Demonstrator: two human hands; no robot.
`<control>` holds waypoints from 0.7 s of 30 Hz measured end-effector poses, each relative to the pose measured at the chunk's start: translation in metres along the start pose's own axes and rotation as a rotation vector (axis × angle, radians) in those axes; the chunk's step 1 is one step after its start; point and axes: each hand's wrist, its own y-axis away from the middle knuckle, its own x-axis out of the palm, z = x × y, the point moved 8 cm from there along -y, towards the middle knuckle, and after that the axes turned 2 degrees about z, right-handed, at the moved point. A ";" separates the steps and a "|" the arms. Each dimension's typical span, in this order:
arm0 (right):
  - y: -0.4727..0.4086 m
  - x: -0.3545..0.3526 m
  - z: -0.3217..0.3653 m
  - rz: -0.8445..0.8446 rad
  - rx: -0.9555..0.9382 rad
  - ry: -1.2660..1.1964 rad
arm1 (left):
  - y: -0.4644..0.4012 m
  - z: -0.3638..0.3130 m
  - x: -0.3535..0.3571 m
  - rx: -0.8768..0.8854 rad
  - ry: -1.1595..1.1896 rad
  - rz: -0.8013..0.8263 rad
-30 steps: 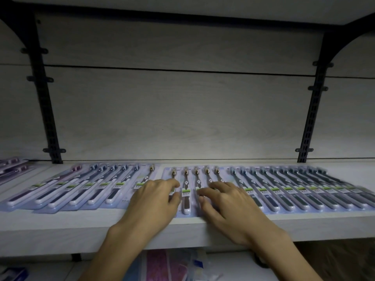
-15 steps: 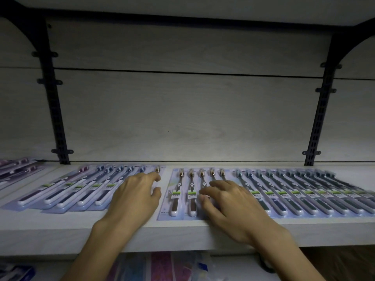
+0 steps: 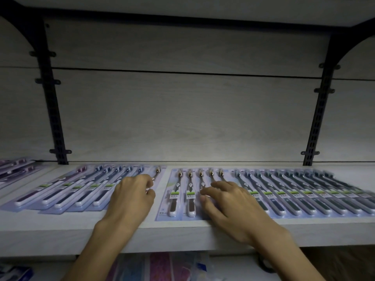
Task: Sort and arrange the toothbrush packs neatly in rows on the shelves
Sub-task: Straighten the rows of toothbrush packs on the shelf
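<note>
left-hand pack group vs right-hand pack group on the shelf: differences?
The left group fans diagonally; the right group runs closer to parallel. The left hand rests on the left group's inner end with fingers curled; the right hand lies spread on the right group. Both lie flat, overlapped, on one shelf.

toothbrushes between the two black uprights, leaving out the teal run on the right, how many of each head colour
purple heads: 1
blue heads: 5
gold heads: 6
total: 12
</note>
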 end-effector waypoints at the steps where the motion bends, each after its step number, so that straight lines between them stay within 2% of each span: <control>1: 0.000 0.000 0.000 0.003 0.001 0.003 | 0.000 -0.002 -0.002 0.003 0.016 -0.014; 6: 0.001 -0.002 -0.002 -0.001 0.007 0.011 | 0.007 -0.021 -0.007 0.059 0.091 -0.010; 21: 0.015 0.004 -0.002 0.113 0.069 0.016 | 0.036 -0.047 0.010 0.217 0.012 0.117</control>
